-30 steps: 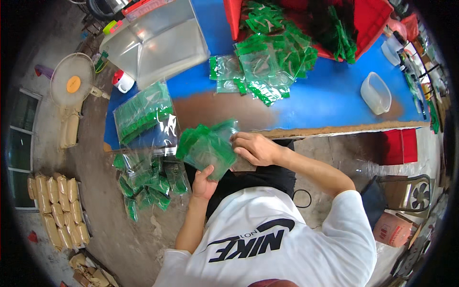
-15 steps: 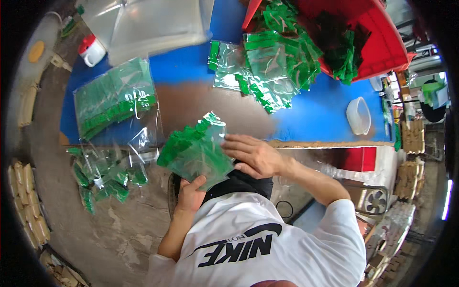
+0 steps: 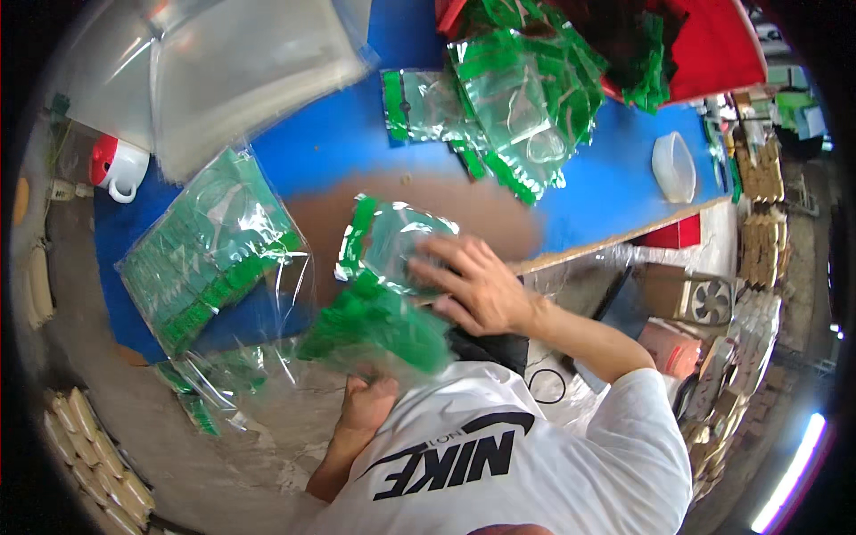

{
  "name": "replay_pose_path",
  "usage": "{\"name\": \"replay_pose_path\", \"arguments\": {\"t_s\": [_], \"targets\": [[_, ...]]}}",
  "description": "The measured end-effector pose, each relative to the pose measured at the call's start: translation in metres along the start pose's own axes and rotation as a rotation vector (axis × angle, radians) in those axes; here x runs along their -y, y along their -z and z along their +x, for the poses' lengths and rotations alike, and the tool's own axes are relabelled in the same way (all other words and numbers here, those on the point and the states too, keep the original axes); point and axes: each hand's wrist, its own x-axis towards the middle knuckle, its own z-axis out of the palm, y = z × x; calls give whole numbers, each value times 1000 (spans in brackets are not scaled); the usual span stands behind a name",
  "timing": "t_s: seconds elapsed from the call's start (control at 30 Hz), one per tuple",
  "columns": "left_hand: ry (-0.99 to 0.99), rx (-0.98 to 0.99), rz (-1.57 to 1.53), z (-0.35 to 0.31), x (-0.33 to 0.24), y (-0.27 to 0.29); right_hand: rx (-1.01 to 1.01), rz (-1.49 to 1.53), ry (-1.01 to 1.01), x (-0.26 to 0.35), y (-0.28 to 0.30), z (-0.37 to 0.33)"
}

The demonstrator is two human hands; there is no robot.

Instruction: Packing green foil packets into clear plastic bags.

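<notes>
Left hand (image 3: 367,406) is curled nearly closed, thumb uppermost, on the lower end of a sheaf of green-edged clear bags (image 3: 379,330), which fans out in front of the white shirt (motion smears its outlines). Just beyond, the right hand (image 3: 481,290) reaches in half open, its fingers spread and slightly bent over a single bag (image 3: 401,241) with a green band at its left end; blur hides whether they pinch it.

To the left, partly over the near edge of the blue counter (image 3: 615,196), a large clear bag (image 3: 209,250) lies tilted, holding a closely overlapped row of green-edged packets (image 3: 201,290). Farther right stands an oval whitish tub (image 3: 673,167). Across the middle spreads a loose pile of similar bags (image 3: 526,107), and at far left sits a red-and-white mug (image 3: 127,171) beside large clear plastic sheets (image 3: 259,76). Farthest back, a red bin (image 3: 718,53) contains more green packets (image 3: 655,58), dark in its shadow.
</notes>
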Motion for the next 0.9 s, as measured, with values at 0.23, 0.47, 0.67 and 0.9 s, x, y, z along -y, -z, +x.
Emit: {"name": "replay_pose_path", "arguments": {"t_s": [0.23, 0.47, 0.67, 0.9], "targets": [[-170, -261, 85, 6, 8, -22, 118, 226, 112, -15, -8, 1], [-246, -142, -61, 12, 24, -5, -124, -405, 124, -68, -4, 76], [-351, 94, -56, 18, 42, 32, -86, 92, 89, -37, -8, 16], [-389, -221, 38, 46, 52, -63, -506, 170, 67, -96, 41, 3]]}}
